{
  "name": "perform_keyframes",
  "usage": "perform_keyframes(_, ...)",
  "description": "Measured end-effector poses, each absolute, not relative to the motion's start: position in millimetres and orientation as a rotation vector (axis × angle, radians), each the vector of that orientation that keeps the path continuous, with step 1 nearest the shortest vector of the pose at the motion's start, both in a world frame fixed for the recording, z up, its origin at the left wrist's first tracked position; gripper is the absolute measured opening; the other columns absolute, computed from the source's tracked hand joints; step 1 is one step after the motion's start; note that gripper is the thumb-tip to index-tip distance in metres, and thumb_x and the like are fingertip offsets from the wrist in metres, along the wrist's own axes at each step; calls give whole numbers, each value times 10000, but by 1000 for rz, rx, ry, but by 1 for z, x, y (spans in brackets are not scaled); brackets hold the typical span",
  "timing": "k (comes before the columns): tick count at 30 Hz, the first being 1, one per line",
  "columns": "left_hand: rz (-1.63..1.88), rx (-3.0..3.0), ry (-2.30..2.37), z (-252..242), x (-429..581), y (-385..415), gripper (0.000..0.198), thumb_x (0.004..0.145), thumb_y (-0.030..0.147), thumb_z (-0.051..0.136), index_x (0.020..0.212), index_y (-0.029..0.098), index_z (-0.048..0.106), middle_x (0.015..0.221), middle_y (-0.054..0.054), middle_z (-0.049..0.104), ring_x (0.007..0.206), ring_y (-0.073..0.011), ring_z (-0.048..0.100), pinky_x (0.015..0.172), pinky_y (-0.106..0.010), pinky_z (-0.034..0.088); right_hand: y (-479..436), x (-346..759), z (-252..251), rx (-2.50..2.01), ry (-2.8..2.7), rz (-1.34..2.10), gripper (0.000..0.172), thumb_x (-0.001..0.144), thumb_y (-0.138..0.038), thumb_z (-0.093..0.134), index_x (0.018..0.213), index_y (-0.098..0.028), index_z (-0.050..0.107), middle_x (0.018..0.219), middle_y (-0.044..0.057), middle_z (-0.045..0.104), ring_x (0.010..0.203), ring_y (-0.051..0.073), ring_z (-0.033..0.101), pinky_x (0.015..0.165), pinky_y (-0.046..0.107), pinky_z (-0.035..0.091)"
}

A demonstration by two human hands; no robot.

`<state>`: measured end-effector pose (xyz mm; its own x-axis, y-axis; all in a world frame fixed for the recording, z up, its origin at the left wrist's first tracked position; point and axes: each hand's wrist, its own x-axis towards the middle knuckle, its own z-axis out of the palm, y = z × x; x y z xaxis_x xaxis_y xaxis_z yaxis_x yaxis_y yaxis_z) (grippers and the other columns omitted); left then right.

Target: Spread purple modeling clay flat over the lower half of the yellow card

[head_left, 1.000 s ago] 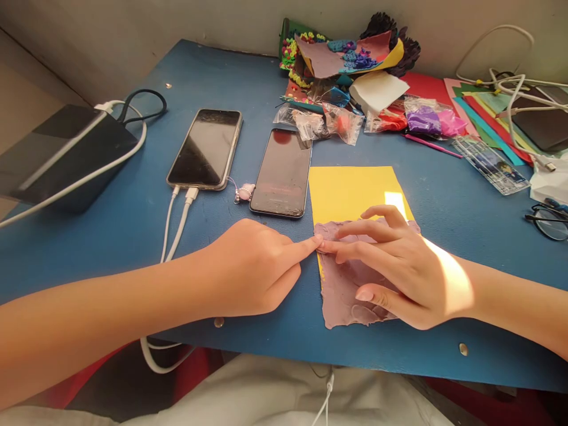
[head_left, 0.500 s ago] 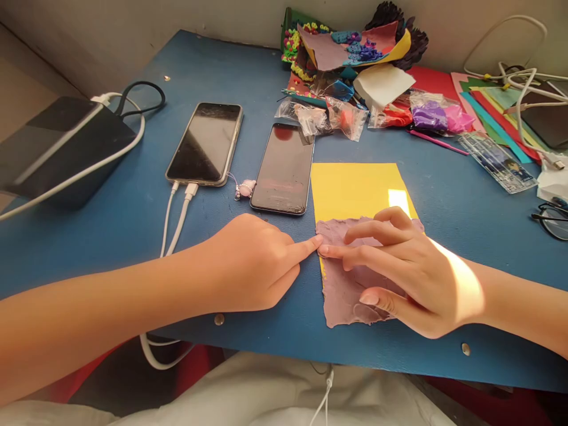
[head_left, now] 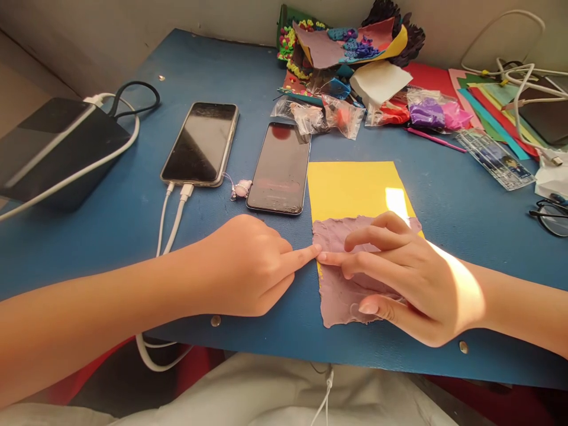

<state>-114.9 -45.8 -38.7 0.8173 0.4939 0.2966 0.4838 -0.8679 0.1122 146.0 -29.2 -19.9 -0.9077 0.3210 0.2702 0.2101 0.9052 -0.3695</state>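
My left hand (head_left: 261,266) is closed except for its index finger, which points right and touches the left edge of a mauve clay layer (head_left: 337,296). From the other side, my right hand (head_left: 399,272) reaches over the clay with its fingers spread. Its index fingertip meets the same edge, right beside the left fingertip, while its thumb is over the lower part of the clay. The clay is spread thin with ragged edges over the lower part of a yellow sheet (head_left: 350,189). Bare yellow shows at the top. My right hand hides part of the clay's right side.
Two phones (head_left: 202,145) (head_left: 279,168) lie left of the sheet on the blue table (head_left: 110,236). Behind are bagged clay pieces (head_left: 341,115) and a decorated craft pile (head_left: 350,41). Glasses (head_left: 552,216) and coloured papers (head_left: 497,112) are at right, a black box (head_left: 66,154) at left.
Both index fingertips have moved slightly down along the clay's left edge, toward the front of the table. The view has shifted a little; the sheet and clay otherwise look the same.
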Motion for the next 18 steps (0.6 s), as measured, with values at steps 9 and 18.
perform_keyframes(9,486,2973,725,-40,-113,-48,393,900,143,374,1175,109,652,517,-12,583,441,-168,500,431,-294,327,-31,146,-19,-371,-2750,480,423,1026,-344,316,1300,-66,479,810,70,687,899,230,586,764,395,351)
perform_keyframes(18,420,2968,670,-33,-112,-53,404,882,118,367,1182,80,635,508,-21,595,433,-179,543,426,-294,352,-33,146,-16,-359,-2759,487,430,1027,-351,302,1306,-68,469,727,42,650,857,228,575,726,390,367)
